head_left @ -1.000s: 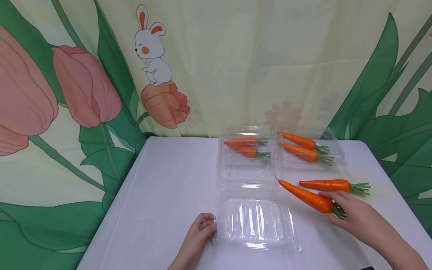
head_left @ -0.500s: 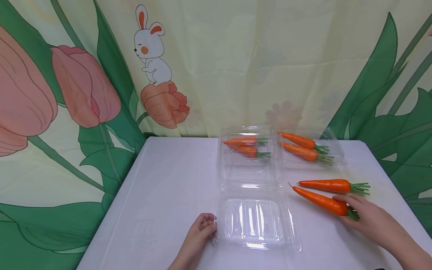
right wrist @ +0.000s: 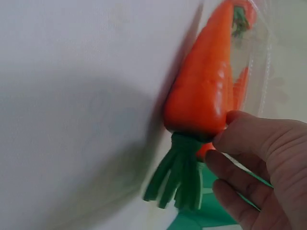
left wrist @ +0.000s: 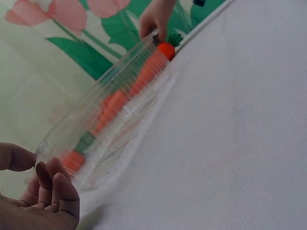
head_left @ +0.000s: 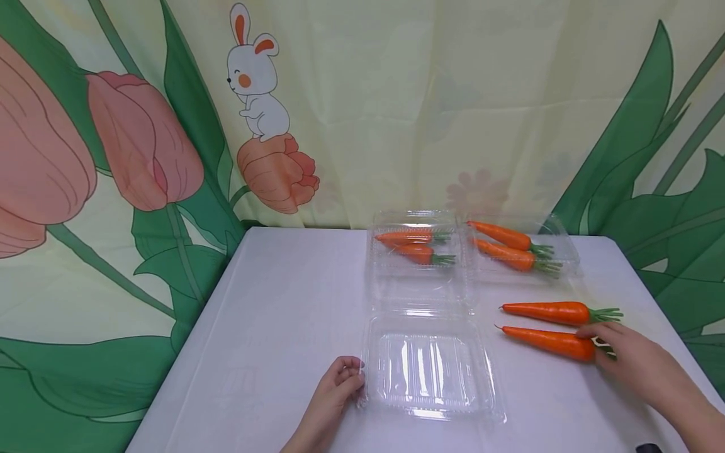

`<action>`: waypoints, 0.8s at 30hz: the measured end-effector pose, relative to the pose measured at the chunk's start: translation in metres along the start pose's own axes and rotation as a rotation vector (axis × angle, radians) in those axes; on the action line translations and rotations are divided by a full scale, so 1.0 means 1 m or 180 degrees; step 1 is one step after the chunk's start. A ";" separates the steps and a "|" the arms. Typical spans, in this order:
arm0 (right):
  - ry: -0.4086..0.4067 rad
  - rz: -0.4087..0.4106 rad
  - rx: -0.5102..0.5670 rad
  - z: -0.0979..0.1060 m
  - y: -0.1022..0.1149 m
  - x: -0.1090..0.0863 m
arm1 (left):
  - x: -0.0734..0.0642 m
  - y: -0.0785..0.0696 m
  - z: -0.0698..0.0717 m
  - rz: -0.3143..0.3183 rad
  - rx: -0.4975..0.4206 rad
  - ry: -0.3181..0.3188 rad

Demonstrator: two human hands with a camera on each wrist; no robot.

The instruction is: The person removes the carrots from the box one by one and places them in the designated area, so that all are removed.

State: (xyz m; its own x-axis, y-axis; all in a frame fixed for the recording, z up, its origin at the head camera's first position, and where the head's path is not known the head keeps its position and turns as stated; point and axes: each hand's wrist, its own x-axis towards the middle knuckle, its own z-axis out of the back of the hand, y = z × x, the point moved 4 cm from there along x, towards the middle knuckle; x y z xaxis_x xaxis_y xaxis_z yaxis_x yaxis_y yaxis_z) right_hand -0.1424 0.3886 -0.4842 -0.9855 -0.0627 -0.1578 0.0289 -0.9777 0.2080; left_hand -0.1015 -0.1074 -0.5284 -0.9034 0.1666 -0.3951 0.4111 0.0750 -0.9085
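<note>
My left hand (head_left: pixel 335 389) pinches the left edge of an open clear plastic clamshell box (head_left: pixel 427 368). In the left wrist view, the thumb and curled fingers (left wrist: pixel 62 194) meet at the box's rim. My right hand (head_left: pixel 625 352) holds the front carrot (head_left: pixel 549 341) by its thick end, just where the green top begins. That carrot lies on the table with its tip pointing left; in the right wrist view the fingertips (right wrist: pixel 218 136) touch its side. Just behind it, a second loose carrot (head_left: pixel 546 311) lies nearly parallel.
Two more clear boxes stand at the back, the left box (head_left: pixel 416 286) and the right box (head_left: pixel 569 267), each with two carrots inside. A printed curtain (head_left: pixel 368 113) hangs behind the white table (head_left: pixel 283 314). A dark object (head_left: pixel 648 448) shows at the front right edge.
My right hand has moved right with the front carrot, drawing it away from the box and laying it alongside the other loose carrot. The left hand has stayed at the box's edge.
</note>
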 end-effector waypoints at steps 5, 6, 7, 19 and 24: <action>-0.0089 0.0120 0.0023 0.003 0.001 0.004 | 0.001 0.001 0.001 0.0018 0.0004 -0.0028; -0.0060 0.0106 0.0036 0.002 0.001 0.004 | 0.001 0.001 0.001 0.0020 -0.0003 -0.0021; -0.0033 0.0078 0.0049 0.002 0.000 0.004 | 0.001 0.002 0.000 0.0023 -0.0002 -0.0012; 0.0030 -0.0102 0.0012 -0.006 0.000 0.003 | 0.000 0.001 -0.001 -0.0008 -0.0035 0.0047; -0.0088 -0.0103 -0.0086 -0.005 -0.005 0.005 | 0.000 0.001 0.000 0.0011 -0.0014 0.0031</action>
State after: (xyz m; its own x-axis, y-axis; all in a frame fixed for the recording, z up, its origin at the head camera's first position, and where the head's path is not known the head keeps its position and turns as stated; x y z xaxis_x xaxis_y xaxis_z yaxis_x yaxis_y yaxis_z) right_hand -0.1466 0.3921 -0.4910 -0.9902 -0.0257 -0.1372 0.0010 -0.9842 0.1771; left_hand -0.1007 -0.1076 -0.5293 -0.9007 0.1765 -0.3970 0.4149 0.0787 -0.9065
